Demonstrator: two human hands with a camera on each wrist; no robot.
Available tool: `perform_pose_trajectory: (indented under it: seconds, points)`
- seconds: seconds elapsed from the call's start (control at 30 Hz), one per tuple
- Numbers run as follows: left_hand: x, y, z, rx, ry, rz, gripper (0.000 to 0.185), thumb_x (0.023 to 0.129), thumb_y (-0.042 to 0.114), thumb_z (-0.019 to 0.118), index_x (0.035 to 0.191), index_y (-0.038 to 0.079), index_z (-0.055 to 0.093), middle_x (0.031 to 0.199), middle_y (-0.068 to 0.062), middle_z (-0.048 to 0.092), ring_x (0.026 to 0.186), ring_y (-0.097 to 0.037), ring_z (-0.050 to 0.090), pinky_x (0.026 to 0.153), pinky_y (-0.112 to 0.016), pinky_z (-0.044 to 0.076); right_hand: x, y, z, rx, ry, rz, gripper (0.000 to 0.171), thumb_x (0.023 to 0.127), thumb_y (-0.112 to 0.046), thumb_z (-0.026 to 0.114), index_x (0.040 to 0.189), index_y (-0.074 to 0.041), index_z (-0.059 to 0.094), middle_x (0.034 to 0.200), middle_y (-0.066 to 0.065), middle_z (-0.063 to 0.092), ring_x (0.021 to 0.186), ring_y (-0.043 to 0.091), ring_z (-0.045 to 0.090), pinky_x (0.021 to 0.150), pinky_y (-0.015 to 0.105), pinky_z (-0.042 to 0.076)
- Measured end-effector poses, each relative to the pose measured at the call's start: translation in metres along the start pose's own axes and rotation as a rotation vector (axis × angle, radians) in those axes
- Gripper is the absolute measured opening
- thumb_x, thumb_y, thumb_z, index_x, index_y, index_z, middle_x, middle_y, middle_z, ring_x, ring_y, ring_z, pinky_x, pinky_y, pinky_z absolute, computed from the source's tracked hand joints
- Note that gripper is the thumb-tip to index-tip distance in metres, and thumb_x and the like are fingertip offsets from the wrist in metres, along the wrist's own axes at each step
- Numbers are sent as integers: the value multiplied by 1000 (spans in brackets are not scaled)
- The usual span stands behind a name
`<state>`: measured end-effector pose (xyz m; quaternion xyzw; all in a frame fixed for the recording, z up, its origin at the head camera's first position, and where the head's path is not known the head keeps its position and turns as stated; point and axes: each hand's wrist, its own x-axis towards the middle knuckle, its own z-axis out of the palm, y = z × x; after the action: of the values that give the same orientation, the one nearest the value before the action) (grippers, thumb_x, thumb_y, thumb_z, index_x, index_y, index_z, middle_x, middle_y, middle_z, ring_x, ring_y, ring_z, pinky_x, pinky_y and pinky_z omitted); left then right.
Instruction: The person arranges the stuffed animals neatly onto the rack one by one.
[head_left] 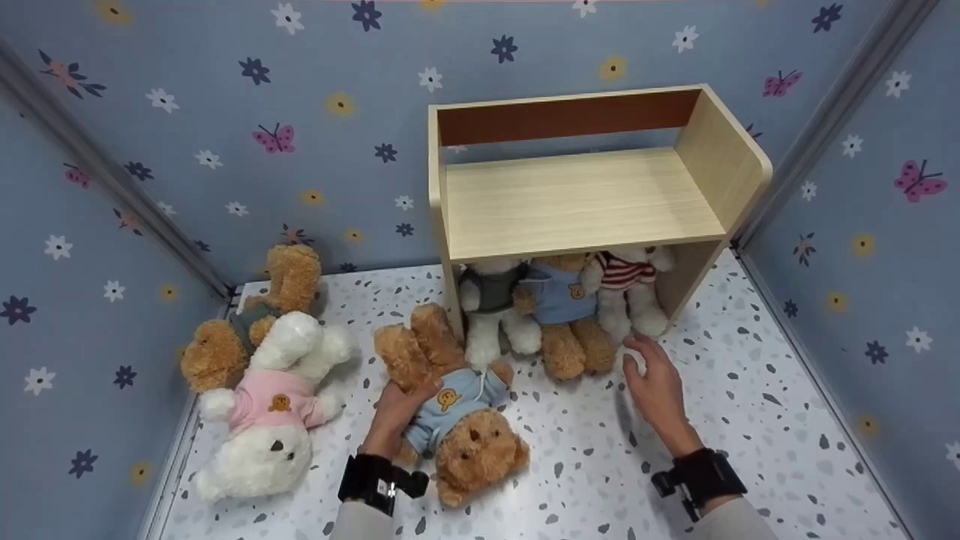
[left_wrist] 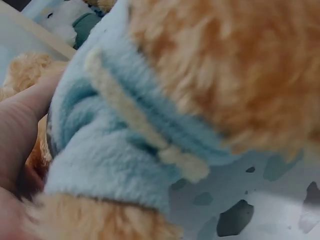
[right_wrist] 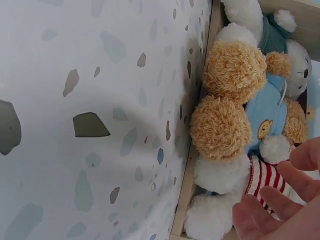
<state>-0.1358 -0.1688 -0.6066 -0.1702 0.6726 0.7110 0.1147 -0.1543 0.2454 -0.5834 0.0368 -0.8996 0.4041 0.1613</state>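
Observation:
A brown teddy bear [head_left: 474, 450] in a light blue hoodie lies with its head toward me and its legs up against the shelf's left side. My left hand [head_left: 401, 412] grips it at the waist, thumb over the hoodie; the other fingers are hidden under it. In the left wrist view the hoodie [left_wrist: 110, 165] and brown fur fill most of the picture. My right hand [head_left: 656, 382] holds nothing, its fingers spread and slightly bent just in front of a white bear [head_left: 626, 277] in a red-striped top, which sits in the shelf's lower compartment.
Beside the striped bear sit a brown bear [head_left: 562, 296] in blue and a white bear [head_left: 499, 292] in dark green. The wooden shelf [head_left: 585, 199] stands against the flowered wall. At left lie a white bear [head_left: 274, 405] in pink and a brown bear [head_left: 214, 352] in green.

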Motion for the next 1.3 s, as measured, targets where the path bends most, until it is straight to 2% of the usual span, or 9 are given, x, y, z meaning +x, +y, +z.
perform_pose_trajectory:
  seconds: [0.2,0.4,0.57,0.73,0.93,1.03,1.13,1.23,1.3]
  points:
    - [-7,-10,-2,-86,3,-24,72,81,32,80,139,12,44,118,-16,60,98,-28,62,84,-38,51,0,0,-2,2,11,-10,27,97,-12,57,121,-4,65,136,18,52,125,32,48,92,49,43]
    - [-15,-15,3,-122,59,13,65,80,29,81,130,1,50,111,-15,62,92,-24,63,79,-35,52,-1,-2,-3,14,5,-6,27,97,-9,57,122,-3,65,135,17,53,124,30,49,87,48,47]
    - [-24,-12,14,-170,54,50,65,82,24,80,133,-1,49,115,-14,61,96,-24,62,82,-34,51,-4,-9,-2,45,-34,5,27,98,-11,54,122,-3,65,133,15,55,119,28,53,86,48,49]
    - [-33,-9,27,-231,57,-9,67,80,27,82,130,-1,48,108,-14,61,91,-24,63,75,-36,53,-7,-16,0,80,-67,3,27,99,-12,54,123,-6,64,129,11,58,113,26,57,86,47,50]
    - [-36,-10,46,-394,50,-18,70,82,21,80,137,3,40,118,-13,55,100,-24,58,80,-37,50,-11,-23,7,121,-49,-52,24,98,-9,56,119,-4,67,117,6,65,102,20,63,80,41,53]
    - [-39,-10,57,-468,54,-7,67,83,21,79,136,5,41,119,-12,55,101,-25,59,81,-38,52,-16,-28,10,175,-27,-73,21,99,-12,56,115,-9,70,109,3,69,93,14,65,78,28,52]
    - [-42,-10,68,-538,58,8,59,84,19,78,131,4,46,114,-12,59,97,-26,62,81,-40,54,-25,-51,5,284,-74,-32,22,101,-14,53,116,-9,69,109,5,69,96,17,65,83,24,49]
    - [-46,-10,78,-606,69,18,51,85,17,77,126,3,49,109,-11,61,95,-26,63,80,-41,54,-32,-71,1,409,-152,47,27,104,-15,47,122,-4,64,116,12,66,104,22,63,85,28,50]
    - [-47,-10,85,-639,94,15,47,85,17,76,123,4,52,107,-11,62,93,-26,63,78,-40,54,-36,-73,3,506,-204,110,32,106,-16,42,128,0,58,120,15,62,105,25,62,85,29,52]
